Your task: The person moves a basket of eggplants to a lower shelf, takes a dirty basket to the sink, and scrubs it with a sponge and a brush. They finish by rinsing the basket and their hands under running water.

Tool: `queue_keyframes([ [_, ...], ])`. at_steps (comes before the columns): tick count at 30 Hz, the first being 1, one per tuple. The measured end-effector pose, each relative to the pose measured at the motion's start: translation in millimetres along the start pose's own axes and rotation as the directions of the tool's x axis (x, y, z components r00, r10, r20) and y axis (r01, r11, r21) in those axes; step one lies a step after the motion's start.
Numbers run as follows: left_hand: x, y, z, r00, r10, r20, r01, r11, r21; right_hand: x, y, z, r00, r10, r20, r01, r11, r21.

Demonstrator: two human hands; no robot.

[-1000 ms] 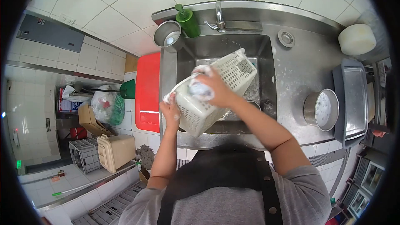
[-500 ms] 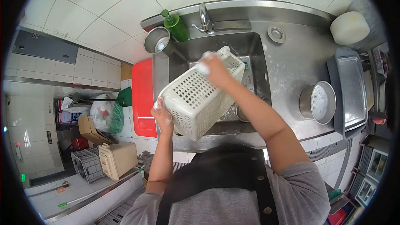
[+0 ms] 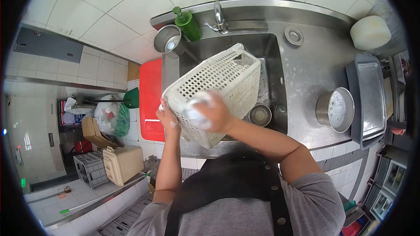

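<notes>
Head view: white basket (image 3: 218, 75) is tilted over the sink (image 3: 280, 98), one perforated face turned up. Can't tell whether the sink edge takes any of its weight. Left hand (image 3: 168, 117) grips its left corner at the rim. Right hand (image 3: 215, 112) is blurred but looks closed around a white wad (image 3: 197, 114) against the basket's near end; cloth or sudsy sponge, can't tell. Step in hand, my read: soapy scrub of the outside. White foam on the left hand, so that grip is likely slick. Next move calls for a firm left hold, wad flat over the holes, moderate pressure so the basket doesn't swing. Small steel bowl (image 3: 260, 115) sits in the sink just beside the basket; could get knocked. Sudsy steel pot (image 3: 336, 110) is on the counter at right, well apart.
</notes>
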State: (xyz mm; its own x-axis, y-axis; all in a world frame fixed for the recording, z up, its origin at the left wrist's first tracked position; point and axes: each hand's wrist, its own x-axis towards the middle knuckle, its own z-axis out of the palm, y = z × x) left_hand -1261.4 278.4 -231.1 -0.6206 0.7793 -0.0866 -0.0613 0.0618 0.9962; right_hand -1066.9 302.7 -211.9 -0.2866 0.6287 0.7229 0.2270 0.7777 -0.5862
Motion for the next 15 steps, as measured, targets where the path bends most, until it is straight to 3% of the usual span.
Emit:
queue_keyframes([
  [2,11,3,-6,0.998,-0.066,0.015,0.066,0.998,-0.011,-43,62,11,0.988,-0.079,-0.136,0.070,0.995,-0.068],
  [3,22,-2,-16,0.993,-0.057,0.103,0.056,0.998,0.007,-58,85,4,0.981,0.122,-0.152,-0.142,0.981,-0.132],
  [4,27,0,-19,0.994,-0.060,0.096,0.059,0.998,0.009,-68,106,-5,0.932,0.314,-0.182,-0.347,0.917,-0.195],
  [6,33,5,-17,0.982,-0.146,0.124,0.152,0.988,-0.041,-63,148,-22,0.729,0.479,-0.488,-0.612,0.776,-0.153],
  [9,34,0,-12,0.970,-0.191,0.149,0.203,0.977,-0.069,-73,153,-19,0.659,0.517,-0.546,-0.697,0.692,-0.186],
  [11,36,-8,-8,0.962,-0.223,0.160,0.239,0.967,-0.088,-72,100,15,0.718,0.596,-0.360,-0.657,0.751,-0.067],
  [12,38,-13,-5,0.942,-0.318,0.113,0.326,0.943,-0.068,-65,60,25,0.751,0.618,-0.232,-0.648,0.758,-0.077],
  [14,44,-32,-10,0.912,-0.406,0.059,0.409,0.911,-0.057,-70,17,42,0.885,0.430,0.177,-0.434,0.901,-0.022],
  [15,55,-50,-24,0.897,-0.422,0.129,0.435,0.895,-0.099,-62,-1,40,0.917,0.298,0.265,-0.316,0.948,0.028],
])
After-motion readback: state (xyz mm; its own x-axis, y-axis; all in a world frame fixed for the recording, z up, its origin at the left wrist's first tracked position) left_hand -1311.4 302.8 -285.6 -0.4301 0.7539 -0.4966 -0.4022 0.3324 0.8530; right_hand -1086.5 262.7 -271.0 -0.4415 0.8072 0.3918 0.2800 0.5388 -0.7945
